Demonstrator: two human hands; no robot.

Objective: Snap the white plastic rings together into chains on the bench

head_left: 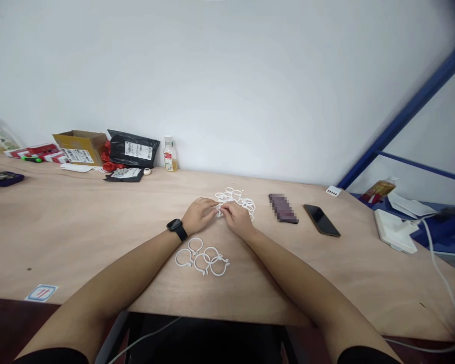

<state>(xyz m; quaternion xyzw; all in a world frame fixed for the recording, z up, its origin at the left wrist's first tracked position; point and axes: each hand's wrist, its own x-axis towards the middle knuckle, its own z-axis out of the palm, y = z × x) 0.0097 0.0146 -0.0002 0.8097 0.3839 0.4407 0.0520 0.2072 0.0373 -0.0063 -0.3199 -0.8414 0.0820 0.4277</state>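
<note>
My left hand [199,216], with a black watch on its wrist, and my right hand [238,218] meet over the middle of the table. Their fingertips pinch together on a small white plastic piece [219,211], which looks like part of a white curtain ring; the fingers cover most of it. Just behind and beside my right hand lies a loose pile of white curtain rings [246,203], partly hidden by the hands. Nearer to me, between my forearms, several more white curtain rings [202,264] lie flat, some overlapping, each with a small clip end.
Two phones, one pixelated [283,208] and one dark [321,220], lie right of the pile. A white power adapter [394,231] with a cable sits at the right edge. Along the wall stand a drink bottle [170,154], black parcel [134,149] and open cardboard box [81,147].
</note>
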